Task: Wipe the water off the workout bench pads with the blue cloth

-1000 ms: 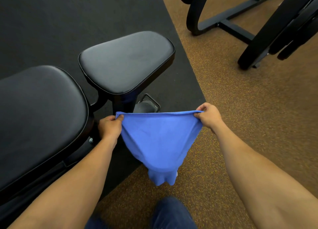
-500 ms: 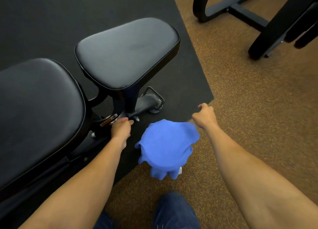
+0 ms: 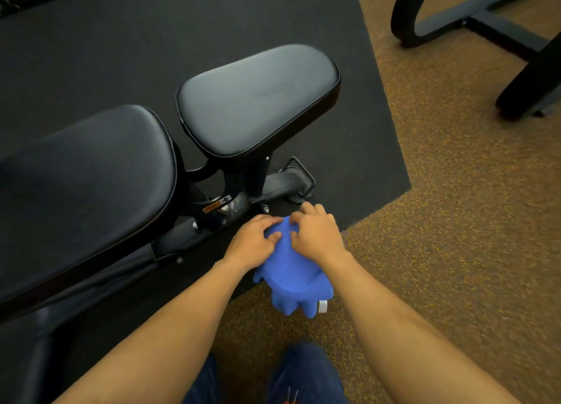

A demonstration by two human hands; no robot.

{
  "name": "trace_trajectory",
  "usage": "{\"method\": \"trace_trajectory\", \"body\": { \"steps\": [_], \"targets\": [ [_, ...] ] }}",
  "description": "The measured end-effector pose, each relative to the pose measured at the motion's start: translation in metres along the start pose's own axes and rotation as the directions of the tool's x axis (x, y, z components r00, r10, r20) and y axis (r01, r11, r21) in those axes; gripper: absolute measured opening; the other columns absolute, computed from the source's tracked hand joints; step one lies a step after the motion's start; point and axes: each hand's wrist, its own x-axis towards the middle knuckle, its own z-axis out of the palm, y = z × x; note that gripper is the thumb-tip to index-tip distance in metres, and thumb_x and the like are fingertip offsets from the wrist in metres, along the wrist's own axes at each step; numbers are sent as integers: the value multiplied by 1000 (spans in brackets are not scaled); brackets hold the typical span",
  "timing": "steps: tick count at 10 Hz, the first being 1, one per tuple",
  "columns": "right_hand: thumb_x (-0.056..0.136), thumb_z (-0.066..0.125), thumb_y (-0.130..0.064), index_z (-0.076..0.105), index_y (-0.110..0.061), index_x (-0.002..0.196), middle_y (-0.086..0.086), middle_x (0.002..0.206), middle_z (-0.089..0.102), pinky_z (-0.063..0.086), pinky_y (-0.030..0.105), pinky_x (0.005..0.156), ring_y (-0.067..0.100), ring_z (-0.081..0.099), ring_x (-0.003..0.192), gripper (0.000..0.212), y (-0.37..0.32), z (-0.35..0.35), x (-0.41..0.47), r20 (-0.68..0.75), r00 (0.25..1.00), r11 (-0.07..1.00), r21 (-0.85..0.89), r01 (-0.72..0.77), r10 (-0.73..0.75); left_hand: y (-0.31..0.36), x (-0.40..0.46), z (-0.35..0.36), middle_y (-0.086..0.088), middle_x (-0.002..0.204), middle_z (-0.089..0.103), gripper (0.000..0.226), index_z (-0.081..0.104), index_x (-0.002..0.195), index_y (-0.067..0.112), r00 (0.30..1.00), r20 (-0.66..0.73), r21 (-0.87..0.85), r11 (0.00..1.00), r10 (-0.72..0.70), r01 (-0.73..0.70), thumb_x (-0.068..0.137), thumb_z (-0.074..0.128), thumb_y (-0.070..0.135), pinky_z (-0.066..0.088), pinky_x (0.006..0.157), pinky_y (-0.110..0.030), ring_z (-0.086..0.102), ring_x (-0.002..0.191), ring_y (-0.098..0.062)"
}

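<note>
The blue cloth (image 3: 292, 277) hangs bunched in the air in front of me, low beside the bench, with a small white tag at its bottom edge. My left hand (image 3: 252, 243) and my right hand (image 3: 316, 234) are close together on its top, fingers curled into the fabric. The bench's small black seat pad (image 3: 258, 100) sits beyond my hands. The larger black back pad (image 3: 85, 191) lies to the left. Both pads look dark and shiny; I cannot make out water drops on them. Neither hand touches a pad.
The bench's metal frame and foot (image 3: 283, 185) stand just beyond my hands on a black rubber mat (image 3: 151, 39). Brown speckled floor (image 3: 455, 251) spreads to the right. Another machine's black frame (image 3: 491, 27) stands at the top right. My jeans-clad legs (image 3: 303, 373) show at the bottom.
A second ago the cloth was stretched wide between my hands. It then dropped loose and bunched, and both hands have come together onto its top.
</note>
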Motion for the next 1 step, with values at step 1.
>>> {"method": "trace_trajectory", "body": {
  "steps": [1],
  "targets": [
    [90,56,-23,57,-15,128,7,129,46,39,43,92,31,42,119,39,-12,-2,-8,61,996,998,-13,-61,62,-3,-10,-16,3,149,52,47,54,145,25,993,43,18,994,-108,107,99,62,29,39,109,-29,50,135,-18]
  ]
}}
